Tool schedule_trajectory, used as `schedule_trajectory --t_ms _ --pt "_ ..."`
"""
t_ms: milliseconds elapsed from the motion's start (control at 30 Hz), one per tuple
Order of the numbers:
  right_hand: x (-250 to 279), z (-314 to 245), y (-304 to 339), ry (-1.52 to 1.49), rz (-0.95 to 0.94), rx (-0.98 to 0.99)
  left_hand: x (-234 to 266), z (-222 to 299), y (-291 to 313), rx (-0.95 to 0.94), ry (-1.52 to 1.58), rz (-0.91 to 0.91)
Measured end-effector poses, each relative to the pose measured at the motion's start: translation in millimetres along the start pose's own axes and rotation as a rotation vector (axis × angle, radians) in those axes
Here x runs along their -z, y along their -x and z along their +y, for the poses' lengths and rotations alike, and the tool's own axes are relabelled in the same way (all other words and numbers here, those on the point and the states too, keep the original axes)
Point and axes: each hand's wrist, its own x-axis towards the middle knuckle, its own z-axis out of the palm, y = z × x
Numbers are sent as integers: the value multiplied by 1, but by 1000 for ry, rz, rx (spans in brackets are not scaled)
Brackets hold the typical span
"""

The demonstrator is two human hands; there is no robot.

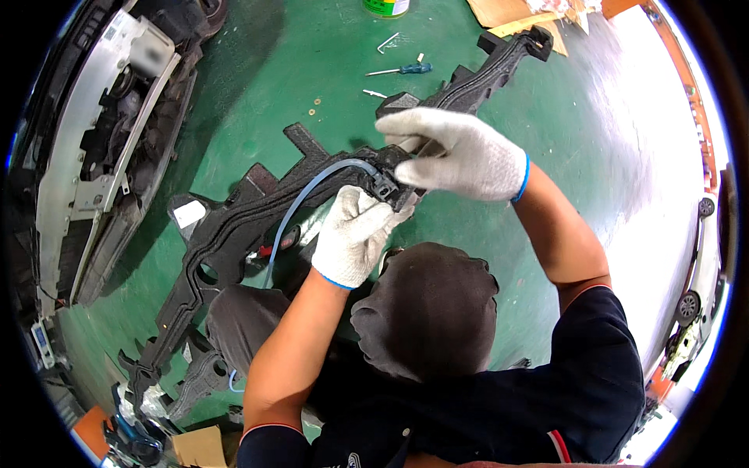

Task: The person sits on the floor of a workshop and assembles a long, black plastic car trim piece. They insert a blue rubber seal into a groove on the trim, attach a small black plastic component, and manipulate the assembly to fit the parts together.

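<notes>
Bar [253, 204]: black, long, lower left to upper right of frame.
Hose [299, 200]: blue, curved, one end at black connector [383, 186], frame centre.
Left hand [351, 238]: gloved, fingers bent in beside connector; grip hidden, cannot tell.
Right hand [464, 156]: gloved, thumb and fingers wide, over bar.
Screwdriver [415, 69]: on green floor [331, 90], top centre.

Open floor [558, 125] right of right hand [468, 156]; blue hose [311, 184] obstructs beside left hand [353, 235].
</notes>
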Motion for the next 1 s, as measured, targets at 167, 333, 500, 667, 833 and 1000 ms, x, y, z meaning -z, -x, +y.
schedule_trajectory --t_ms 167,333,500,667,833,1000 --pt "-31 15 25 -20 47 28 2 -3 1 30 -170 131" --pt "-46 16 33 -212 116 -86 -22 2 1 25 -222 148" --pt "-51 4 35 -251 159 -189 -6 -2 4 6 -291 187" --pt "-55 18 36 -534 182 -225 -33 10 3 48 -294 106" --pt "-54 14 35 -471 193 -275 -8 6 7 44 -320 107" --pt "-62 15 33 -515 257 -256 -29 10 2 35 -284 115"
